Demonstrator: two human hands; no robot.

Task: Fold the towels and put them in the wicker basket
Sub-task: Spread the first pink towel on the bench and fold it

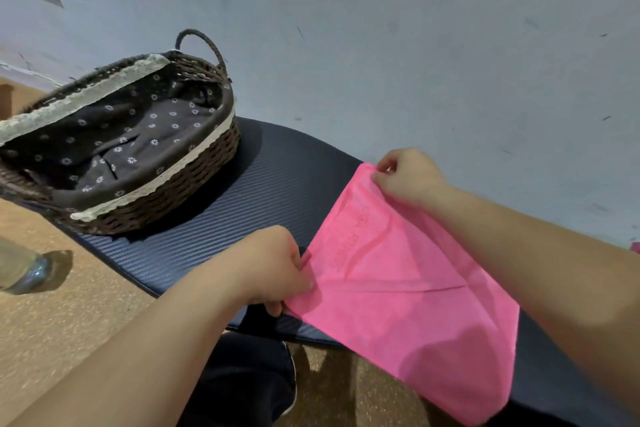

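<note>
Head view: bright pink cloth towel (415, 288), spread on dark ribbed mat (277, 177) right of brown wicker basket (156, 180), pinched by left hand (277, 267) near, right hand (412, 177) far. Keep edge taut, match corners squarely.

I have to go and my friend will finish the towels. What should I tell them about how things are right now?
Left hand: pinches the near-left corner of the pink towel.
Right hand: pinches the towel's far corner.
Pink towel: spread out on the dark mat, with its near end hanging over the mat's edge.
Wicker basket: on the mat to the left, apart from the towel. Only its flowery lining shows inside, no towel.
Done: the towel is laid out and held by two corners.
Left: fold it, then put it in the basket.
</note>
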